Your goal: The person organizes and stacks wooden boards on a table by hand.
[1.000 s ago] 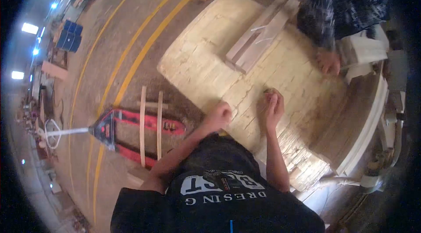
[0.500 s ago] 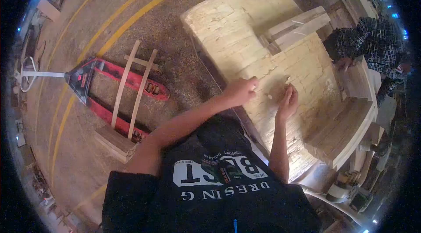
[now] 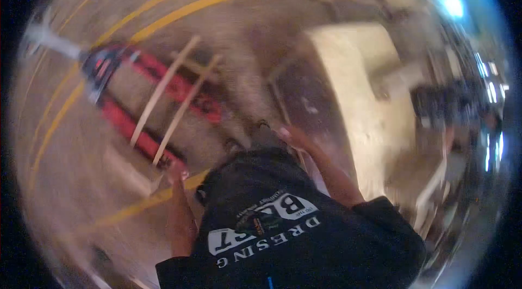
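Note:
My left hand (image 3: pixel 176 172) hangs low beside my body, close to the end of a red pallet jack fork (image 3: pixel 147 150); blur smears its fingers. Two long wooden strips (image 3: pixel 166 90) lie across the forks, with the nearer strip ending close to this hand. In front of my shirt is my right hand (image 3: pixel 289 138), beside the dark side of a worktable (image 3: pixel 312 107). Its fingers are blurred too, and I make out nothing held in it. The table's pale top (image 3: pixel 361 104) lies beyond that hand.
A blurred wood stack (image 3: pixel 128 169) stands left of my left hand. Yellow lines (image 3: pixel 217 3) cross the floor. The pallet jack's handle (image 3: pixel 57 39) reaches to the far left. A dark heap (image 3: pixel 446 105) sits past the table.
Both hands have left the table top: the left swung down and back toward the pallet jack, the right drew in toward my body. My view has turned, and the table appears farther right.

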Tool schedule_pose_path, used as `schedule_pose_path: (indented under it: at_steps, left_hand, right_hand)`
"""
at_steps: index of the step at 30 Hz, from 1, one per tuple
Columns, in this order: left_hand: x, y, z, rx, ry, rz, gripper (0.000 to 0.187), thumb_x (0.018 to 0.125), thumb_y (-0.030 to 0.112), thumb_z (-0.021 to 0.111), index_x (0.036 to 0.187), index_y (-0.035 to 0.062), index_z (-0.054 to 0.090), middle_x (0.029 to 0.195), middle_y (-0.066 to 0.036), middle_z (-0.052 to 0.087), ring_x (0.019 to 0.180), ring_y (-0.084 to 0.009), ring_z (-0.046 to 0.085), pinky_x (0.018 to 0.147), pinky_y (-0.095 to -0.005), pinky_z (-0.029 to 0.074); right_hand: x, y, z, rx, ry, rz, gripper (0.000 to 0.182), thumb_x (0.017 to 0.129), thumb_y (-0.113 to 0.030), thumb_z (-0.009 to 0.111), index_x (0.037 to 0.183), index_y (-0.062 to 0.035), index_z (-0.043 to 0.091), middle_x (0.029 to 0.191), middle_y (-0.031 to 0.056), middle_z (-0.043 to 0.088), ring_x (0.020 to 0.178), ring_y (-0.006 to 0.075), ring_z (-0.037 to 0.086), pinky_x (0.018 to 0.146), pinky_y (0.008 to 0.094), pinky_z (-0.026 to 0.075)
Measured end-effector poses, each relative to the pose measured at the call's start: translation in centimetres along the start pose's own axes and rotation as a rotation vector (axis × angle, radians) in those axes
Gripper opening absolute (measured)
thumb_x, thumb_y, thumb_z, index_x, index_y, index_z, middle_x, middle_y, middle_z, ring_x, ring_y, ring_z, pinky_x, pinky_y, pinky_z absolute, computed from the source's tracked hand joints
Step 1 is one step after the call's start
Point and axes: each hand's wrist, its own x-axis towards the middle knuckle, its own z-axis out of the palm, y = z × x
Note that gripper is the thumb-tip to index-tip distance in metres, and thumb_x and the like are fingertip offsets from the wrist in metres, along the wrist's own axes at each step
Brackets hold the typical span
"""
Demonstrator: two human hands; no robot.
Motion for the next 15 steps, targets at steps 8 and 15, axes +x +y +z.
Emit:
schedule_pose_path:
  at_steps: [8, 15]
  left_hand:
    - [-18.2, -11.9, 9.7, -0.153, 0.373, -0.575, 0.032, 0.08, 0.041, 0.067, 0.095, 0.0132, 0.072, 0.1, -0.011, 0.069, 0.088, -0.026, 0.066, 0.077, -0.044, 0.055]
    - [-26.1, 1.6, 14.9, 0.052, 0.298, -0.788, 0.029, 0.083, 0.035, 0.062, 0.095, 0.0107, 0.073, 0.094, -0.016, 0.071, 0.088, -0.0339, 0.068, 0.072, -0.0439, 0.054]
  right_hand:
    - [6.7, 4.2, 1.9, -0.231, -0.584, 0.247, 0.037, 0.096, -0.032, 0.053, 0.118, -0.0032, 0.061, 0.112, 0.0163, 0.066, 0.101, 0.0317, 0.064, 0.087, 0.0392, 0.049]
    - [31.3, -1.9, 0.0, -0.534, -0.677, 0.071, 0.033, 0.094, -0.029, 0.055, 0.112, -0.003, 0.063, 0.105, 0.0152, 0.067, 0.096, 0.0317, 0.065, 0.083, 0.0399, 0.05]
